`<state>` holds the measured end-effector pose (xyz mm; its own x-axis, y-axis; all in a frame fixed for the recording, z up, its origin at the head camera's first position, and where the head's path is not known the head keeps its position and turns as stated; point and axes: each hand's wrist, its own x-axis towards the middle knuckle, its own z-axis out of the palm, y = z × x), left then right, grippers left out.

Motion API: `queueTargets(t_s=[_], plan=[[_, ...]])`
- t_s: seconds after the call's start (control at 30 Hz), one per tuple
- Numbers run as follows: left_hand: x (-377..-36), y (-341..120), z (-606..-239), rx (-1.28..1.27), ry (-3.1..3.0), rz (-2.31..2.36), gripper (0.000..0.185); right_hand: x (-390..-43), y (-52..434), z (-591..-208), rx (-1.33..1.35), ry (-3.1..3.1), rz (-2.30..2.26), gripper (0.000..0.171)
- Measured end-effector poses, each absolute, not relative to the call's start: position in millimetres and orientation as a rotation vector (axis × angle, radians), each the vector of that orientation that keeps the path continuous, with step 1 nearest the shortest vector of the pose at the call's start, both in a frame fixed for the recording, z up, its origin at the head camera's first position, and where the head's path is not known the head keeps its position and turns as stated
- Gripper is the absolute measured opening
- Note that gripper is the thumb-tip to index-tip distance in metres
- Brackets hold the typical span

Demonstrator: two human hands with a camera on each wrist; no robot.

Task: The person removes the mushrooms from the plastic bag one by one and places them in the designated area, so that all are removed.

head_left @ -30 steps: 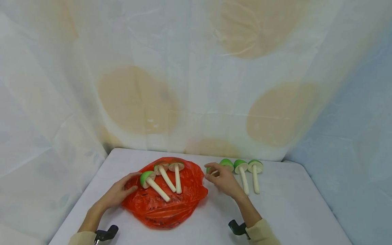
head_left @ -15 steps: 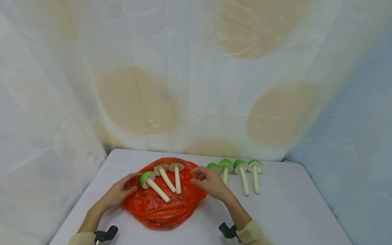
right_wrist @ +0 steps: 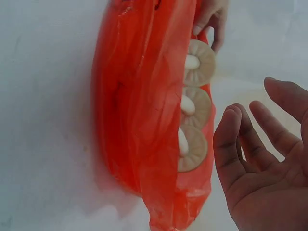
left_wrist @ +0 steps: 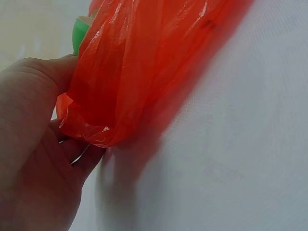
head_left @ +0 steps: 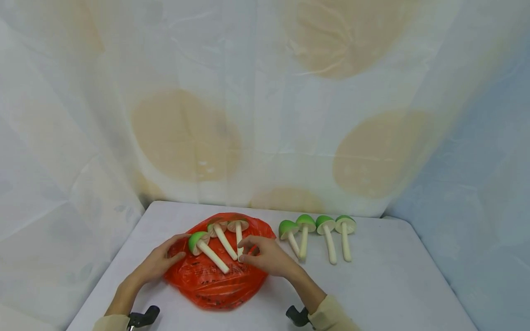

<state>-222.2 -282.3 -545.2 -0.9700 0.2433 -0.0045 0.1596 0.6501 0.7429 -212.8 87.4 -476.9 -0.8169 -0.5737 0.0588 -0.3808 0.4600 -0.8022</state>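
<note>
A red plastic bag (head_left: 215,287) lies on the table, with three green-capped mushrooms on it: a left one (head_left: 198,242), a middle one (head_left: 225,241) and a right one (head_left: 238,225). My left hand (head_left: 159,262) holds the bag's left edge; in the left wrist view thumb and fingers lie around the red film (left_wrist: 110,86). Over the right part of the bag hovers my right hand (head_left: 267,257), its fingertips near the right mushroom's stem. Seen from the right wrist, the right hand (right_wrist: 269,163) has loosely bent fingers with nothing between them, apart from the pale cap undersides (right_wrist: 192,149).
Several more green-capped mushrooms lie in a row to the right of the bag, from a leaning one (head_left: 288,230) to the far right one (head_left: 345,227). A white cloth covers the table (head_left: 385,276). Patterned sheeting (head_left: 265,138) hangs behind and at both sides.
My right hand has moved left and nearer from beside the mushroom row to over the bag, uncovering the row's left mushrooms. My left hand stays at the bag's edge.
</note>
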Motion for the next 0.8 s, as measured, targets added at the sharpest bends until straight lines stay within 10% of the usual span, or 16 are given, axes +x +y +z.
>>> queueTargets(t_s=[0.8], plan=[[-219.0, -282.3, -543.7, 0.341, 2.772, 1.225, 0.052, -226.4, 71.9, -506.5, -0.69, 2.426, -1.18, 0.035]])
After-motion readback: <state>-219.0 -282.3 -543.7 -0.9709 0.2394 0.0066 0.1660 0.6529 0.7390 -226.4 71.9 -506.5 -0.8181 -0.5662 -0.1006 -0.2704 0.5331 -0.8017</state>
